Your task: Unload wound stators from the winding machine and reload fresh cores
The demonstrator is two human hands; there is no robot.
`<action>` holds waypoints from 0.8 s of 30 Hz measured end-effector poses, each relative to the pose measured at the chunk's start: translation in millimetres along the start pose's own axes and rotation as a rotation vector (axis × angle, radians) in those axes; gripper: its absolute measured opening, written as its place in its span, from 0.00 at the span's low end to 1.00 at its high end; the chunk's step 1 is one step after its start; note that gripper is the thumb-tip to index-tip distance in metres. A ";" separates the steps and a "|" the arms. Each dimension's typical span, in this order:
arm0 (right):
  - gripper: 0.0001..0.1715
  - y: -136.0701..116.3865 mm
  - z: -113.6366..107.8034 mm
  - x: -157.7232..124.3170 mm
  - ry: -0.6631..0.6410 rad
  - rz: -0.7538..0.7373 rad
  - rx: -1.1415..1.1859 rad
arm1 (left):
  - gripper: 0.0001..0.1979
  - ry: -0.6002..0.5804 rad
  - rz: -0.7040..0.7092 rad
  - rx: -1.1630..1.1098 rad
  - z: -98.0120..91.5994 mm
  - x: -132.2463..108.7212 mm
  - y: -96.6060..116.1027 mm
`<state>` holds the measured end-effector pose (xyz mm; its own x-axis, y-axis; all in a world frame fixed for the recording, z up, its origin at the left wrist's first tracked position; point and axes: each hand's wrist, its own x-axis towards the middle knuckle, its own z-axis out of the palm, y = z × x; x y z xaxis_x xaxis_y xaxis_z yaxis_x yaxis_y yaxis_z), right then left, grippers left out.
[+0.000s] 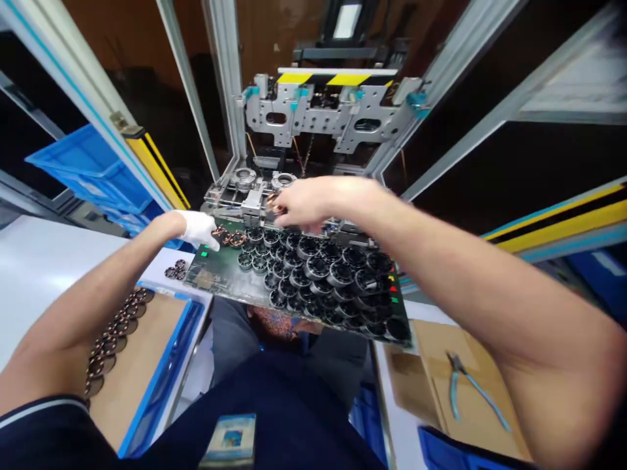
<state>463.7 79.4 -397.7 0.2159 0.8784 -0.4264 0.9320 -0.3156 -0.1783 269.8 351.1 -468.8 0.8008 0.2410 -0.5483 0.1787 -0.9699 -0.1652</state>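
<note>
My right hand [306, 203] is bare and reaches over a dark green board [220, 277]; its fingers are pinched on a small copper-wound ring [272, 203] close to the machine's round fixtures [245, 177]. My left hand [198, 228] wears a white glove and rests at the board's far left corner, fingers closed beside copper-wound rings [230, 237] lying there. Several black round parts [323, 271] cover the right half of the board.
A blue tray lined with cardboard [147, 365] at lower left holds a row of copper rings [115, 333]. Pliers [465, 385] lie on cardboard at lower right. Blue bins [88, 166] stand at the left. The machine frame [333, 108] rises behind.
</note>
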 end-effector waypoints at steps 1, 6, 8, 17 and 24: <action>0.21 -38.7 6.8 15.9 -0.042 -0.075 -0.032 | 0.28 -0.063 -0.025 -0.002 19.2 -12.2 -1.1; 0.14 -161.3 68.9 109.3 -0.174 -0.246 -0.297 | 0.26 -0.169 -0.056 -0.099 85.3 -48.6 -4.7; 0.13 -178.5 93.3 138.7 -0.160 -0.243 -0.351 | 0.25 -0.176 -0.048 -0.133 102.6 -52.9 -5.2; 0.25 -139.9 106.8 139.9 -0.067 -0.103 -0.406 | 0.24 0.120 -0.011 -0.073 131.6 -2.5 6.0; 0.29 -81.7 110.8 60.1 0.032 0.086 -0.349 | 0.19 0.341 0.005 -0.086 150.4 24.0 -0.8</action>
<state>368.3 118.3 -507.1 0.3016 0.8666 -0.3975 0.9522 -0.2520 0.1728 202.9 362.7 -605.2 0.9441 0.2249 -0.2409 0.2102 -0.9739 -0.0856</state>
